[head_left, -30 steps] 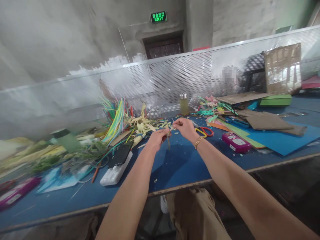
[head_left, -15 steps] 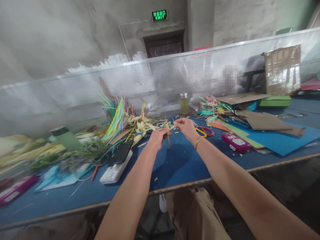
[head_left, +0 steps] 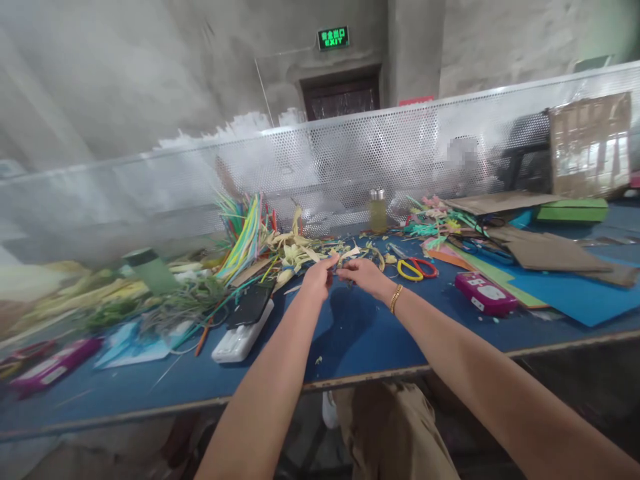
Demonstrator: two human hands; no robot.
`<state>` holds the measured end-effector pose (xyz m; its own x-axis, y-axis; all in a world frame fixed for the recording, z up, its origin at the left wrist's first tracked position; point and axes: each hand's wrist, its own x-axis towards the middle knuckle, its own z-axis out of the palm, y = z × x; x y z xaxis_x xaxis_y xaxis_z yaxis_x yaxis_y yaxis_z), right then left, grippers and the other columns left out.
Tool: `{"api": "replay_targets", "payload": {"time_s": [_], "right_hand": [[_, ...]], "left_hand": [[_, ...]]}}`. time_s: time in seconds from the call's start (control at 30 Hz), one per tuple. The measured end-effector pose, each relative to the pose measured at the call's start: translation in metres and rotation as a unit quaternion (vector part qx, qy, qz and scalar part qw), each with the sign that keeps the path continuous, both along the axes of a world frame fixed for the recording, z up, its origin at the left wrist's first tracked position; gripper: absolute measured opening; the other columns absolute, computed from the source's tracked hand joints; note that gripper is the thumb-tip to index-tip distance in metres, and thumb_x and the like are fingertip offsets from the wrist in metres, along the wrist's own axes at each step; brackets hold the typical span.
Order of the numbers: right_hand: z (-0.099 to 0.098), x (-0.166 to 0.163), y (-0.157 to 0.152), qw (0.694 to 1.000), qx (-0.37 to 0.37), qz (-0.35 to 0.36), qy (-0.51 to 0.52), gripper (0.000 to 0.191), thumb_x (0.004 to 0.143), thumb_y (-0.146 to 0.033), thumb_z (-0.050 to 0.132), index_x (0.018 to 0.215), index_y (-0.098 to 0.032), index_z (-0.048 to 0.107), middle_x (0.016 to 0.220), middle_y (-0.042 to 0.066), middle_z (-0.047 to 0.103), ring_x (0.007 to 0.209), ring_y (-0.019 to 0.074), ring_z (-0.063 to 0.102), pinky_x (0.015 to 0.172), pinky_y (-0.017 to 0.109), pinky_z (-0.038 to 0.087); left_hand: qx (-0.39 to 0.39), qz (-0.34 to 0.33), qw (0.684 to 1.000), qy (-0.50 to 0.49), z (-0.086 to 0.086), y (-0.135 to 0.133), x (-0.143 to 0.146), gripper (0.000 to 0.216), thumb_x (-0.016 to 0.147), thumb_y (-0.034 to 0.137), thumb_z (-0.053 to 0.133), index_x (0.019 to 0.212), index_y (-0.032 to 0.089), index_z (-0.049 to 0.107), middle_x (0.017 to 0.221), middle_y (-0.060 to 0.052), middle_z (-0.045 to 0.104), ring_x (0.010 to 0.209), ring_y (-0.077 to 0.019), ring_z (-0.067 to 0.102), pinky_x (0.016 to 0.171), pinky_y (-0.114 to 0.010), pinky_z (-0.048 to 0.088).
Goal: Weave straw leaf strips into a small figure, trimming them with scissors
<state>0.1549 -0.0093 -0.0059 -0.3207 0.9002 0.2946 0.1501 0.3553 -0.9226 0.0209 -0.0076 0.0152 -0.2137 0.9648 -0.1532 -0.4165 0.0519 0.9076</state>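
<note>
Apparently unfinished, a pale strip [head_left: 352, 253] sticks up loose-ended at the fingertips, above the tabletop; how much remains to be worked is hidden. The left hand [head_left: 317, 279] seems to pinch its base; the right hand [head_left: 367, 276] has fingers curled in beside it, their grip hidden. Husk-like pieces [head_left: 289, 256] crowd the left side, and scissors [head_left: 411, 261] lie near the right hand, limiting sideways room. Nearer the body, the blue table [head_left: 383, 347] offers space up to its front edge.

left hand [head_left: 317, 275] – curled | right hand [head_left: 366, 276] – curled, close by | arms [head_left: 273, 373] – outstretched
</note>
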Motion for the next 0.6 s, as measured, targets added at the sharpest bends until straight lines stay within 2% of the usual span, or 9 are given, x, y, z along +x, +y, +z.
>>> {"api": "replay_targets", "payload": {"time_s": [0.1, 0.17, 0.23, 0.3, 0.4, 0.5, 0.6], "right_hand": [[-0.001, -0.001, 0.001, 0.991, 0.121, -0.033, -0.05, 0.02, 0.072, -0.03, 0.065, 0.059, -0.017, 0.058, 0.055, -0.003, 0.053, 0.054, 0.0094, 0.043, 0.056, 0.023, 0.032], [0.001, 0.0, 0.001, 0.982, 0.164, -0.054, -0.075, 0.018, 0.072, -0.026, 0.065, 0.058, -0.017, 0.057, 0.053, -0.004, 0.051, 0.054, 0.0094, 0.041, 0.056, 0.024, 0.031], [0.004, 0.001, 0.0, 0.986, 0.148, -0.042, -0.068, 0.018, 0.072, -0.029, 0.065, 0.061, -0.017, 0.059, 0.056, -0.003, 0.054, 0.055, 0.01, 0.044, 0.058, 0.024, 0.033], [0.008, 0.003, -0.002, 0.996, 0.08, -0.027, -0.014, 0.021, 0.072, -0.037, 0.067, 0.067, -0.017, 0.065, 0.065, 0.0, 0.061, 0.062, 0.0119, 0.052, 0.062, 0.024, 0.039], [0.013, 0.009, -0.001, 0.994, 0.001, -0.079, 0.069, 0.036, 0.073, -0.051, 0.064, 0.085, -0.018, 0.069, 0.085, 0.004, 0.068, 0.079, 0.0159, 0.06, 0.072, 0.027, 0.045], [0.017, 0.016, 0.003, 0.984, 0.019, -0.14, 0.113, 0.041, 0.072, -0.048, 0.067, 0.1, -0.019, 0.068, 0.103, 0.007, 0.068, 0.091, 0.0162, 0.061, 0.079, 0.028, 0.046], [0.019, 0.017, 0.005, 0.985, 0.036, -0.109, 0.128, 0.033, 0.068, -0.039, 0.072, 0.093, -0.017, 0.071, 0.097, 0.007, 0.071, 0.087, 0.0154, 0.062, 0.081, 0.028, 0.047]], "left_hand": [[0.007, 0.02, 1.0, -0.022, 0.002, 0.002, 0.002, 0.024, 0.058, 0.004, 0.075, 0.056, 0.014, 0.054, 0.048, 0.005, 0.05, 0.041, -0.0035, 0.04, 0.041, -0.018, 0.028], [0.014, 0.033, 0.999, -0.029, 0.002, 0.004, 0.001, 0.023, 0.058, 0.002, 0.074, 0.055, 0.014, 0.054, 0.049, 0.005, 0.051, 0.042, -0.0038, 0.041, 0.042, -0.018, 0.028], [0.021, 0.037, 0.999, -0.02, 0.001, 0.006, -0.001, 0.023, 0.058, 0.005, 0.074, 0.054, 0.015, 0.054, 0.047, 0.005, 0.05, 0.042, -0.0046, 0.041, 0.043, -0.019, 0.027], [0.037, 0.032, 0.999, 0.008, -0.001, 0.007, -0.003, 0.023, 0.056, 0.01, 0.077, 0.053, 0.015, 0.055, 0.046, 0.004, 0.049, 0.042, -0.0062, 0.041, 0.045, -0.021, 0.028], [0.085, 0.006, 0.993, 0.082, -0.004, 0.005, -0.005, 0.019, 0.053, 0.021, 0.081, 0.059, 0.015, 0.064, 0.053, 0.0, 0.058, 0.053, -0.0117, 0.051, 0.055, -0.026, 0.037], [0.142, 0.0, 0.972, 0.185, -0.002, -0.002, -0.003, 0.022, 0.05, 0.029, 0.083, 0.063, 0.016, 0.07, 0.066, -0.003, 0.065, 0.067, -0.0172, 0.057, 0.067, -0.029, 0.041], [0.189, 0.018, 0.936, 0.295, 0.0, -0.007, -0.001, 0.016, 0.052, 0.029, 0.081, 0.059, 0.018, 0.072, 0.067, -0.002, 0.062, 0.069, -0.0171, 0.055, 0.068, -0.028, 0.039]]}}
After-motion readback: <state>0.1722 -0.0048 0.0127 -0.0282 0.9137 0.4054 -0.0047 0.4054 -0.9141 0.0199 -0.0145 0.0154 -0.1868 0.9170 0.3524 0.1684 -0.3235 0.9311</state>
